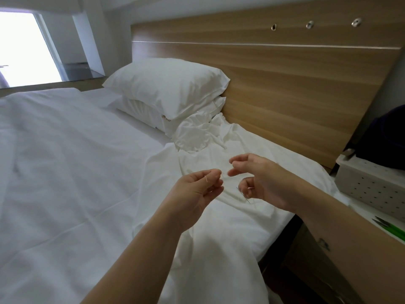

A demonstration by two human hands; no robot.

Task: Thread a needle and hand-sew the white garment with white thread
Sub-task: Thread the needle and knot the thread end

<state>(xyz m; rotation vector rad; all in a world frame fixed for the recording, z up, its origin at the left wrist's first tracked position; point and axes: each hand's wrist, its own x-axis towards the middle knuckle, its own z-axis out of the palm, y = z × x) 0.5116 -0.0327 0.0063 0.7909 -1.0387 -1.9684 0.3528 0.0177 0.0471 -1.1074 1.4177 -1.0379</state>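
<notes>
Head | left hand (192,191) pinches thread (206,179), seemingly | right hand (260,178) pinches needle (243,194) — above garment (217,148)

Garment (208,137), bed (65,161), pillows (166,88) all showing white. Headboard (285,84) showing light-brown wood grain. Right: pale grey box (372,187) showing dark dots; green tool (392,229) lying near.

Location type: bedroom, identified by the bed made up with a white fabric duvet (65,161), two stacked white rectangular pillows (166,88), a light wood-grain panel headboard (285,84) carrying three round metal fittings (309,24), and a bright window (19,47) beyond.
</notes>
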